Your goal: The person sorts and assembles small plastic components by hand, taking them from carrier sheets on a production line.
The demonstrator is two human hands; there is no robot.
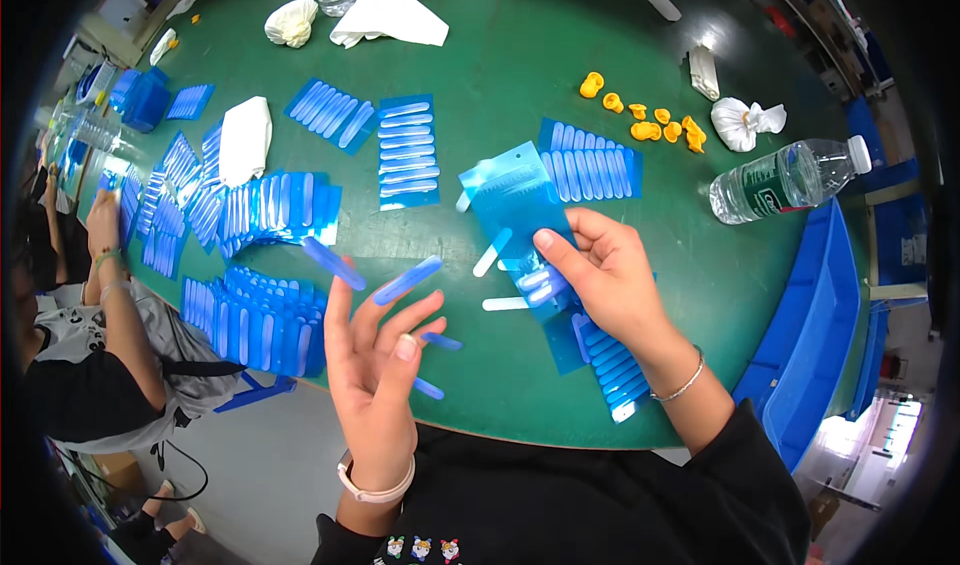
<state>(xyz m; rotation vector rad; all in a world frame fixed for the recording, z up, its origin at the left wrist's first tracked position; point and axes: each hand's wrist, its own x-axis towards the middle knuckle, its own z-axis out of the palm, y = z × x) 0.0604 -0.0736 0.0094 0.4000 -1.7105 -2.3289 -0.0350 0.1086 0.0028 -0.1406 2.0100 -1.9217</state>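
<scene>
My left hand (375, 375) is raised over the table's front edge with its fingers spread. A blue strip (408, 280) sits at one fingertip, and several more like it are at the other fingertips, apparently clinging there. My right hand (605, 265) pinches a blue film sheet (520, 200) between thumb and fingers. The upper part of that sheet is bare; a few pale strips (540, 285) show near my thumb. A white strip (505, 304) juts out past the sheet's left edge. Beneath my right wrist lies another strip-covered sheet (615, 365), partly hidden.
Stacked strip sheets (255, 320) lie left, with more sheets (408, 150) farther back. Small yellow pieces (645, 130), a water bottle (785, 180) and a knotted white bundle (745, 123) are at right. A blue tray (800, 335) borders the right edge. Another person's arm (125, 305) reaches in at left.
</scene>
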